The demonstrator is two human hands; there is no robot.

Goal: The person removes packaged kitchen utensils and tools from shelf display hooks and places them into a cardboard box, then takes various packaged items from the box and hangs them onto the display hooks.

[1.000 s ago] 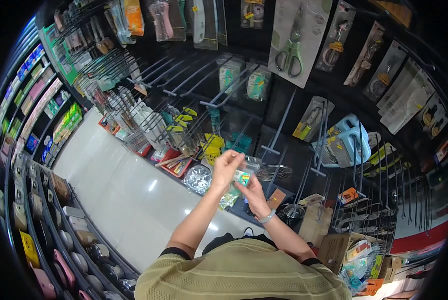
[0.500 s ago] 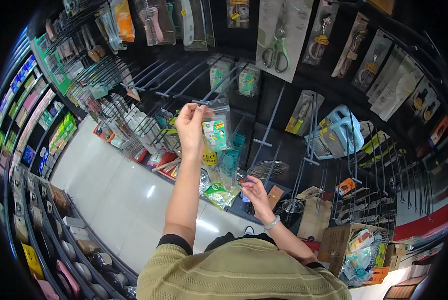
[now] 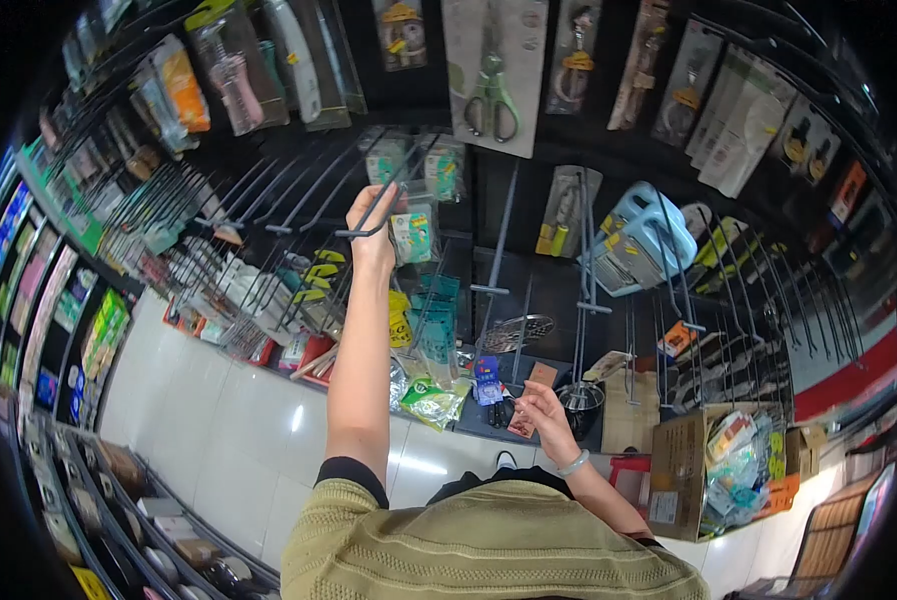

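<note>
My left hand is raised at a black display hook, its fingers closed at the edge of a clear plastic packet with a green and white label. The hook's bar crosses in front of the hand. Two similar packets with green labels hang behind, one of them a labelled pouch to the right. My right hand is lower, fingers pinched together near a small blue-purple package; what lies between the fingertips is too small to make out.
Scissors in packaging and a light-blue grater hang on the rack. Many bare hooks stick out towards me. A green bag lies on the low shelf. An open cardboard box of packaged goods stands at right.
My left hand has pushed the packet away from me, further along the hook. My right hand has moved right and slightly down. The view has shifted too.
</note>
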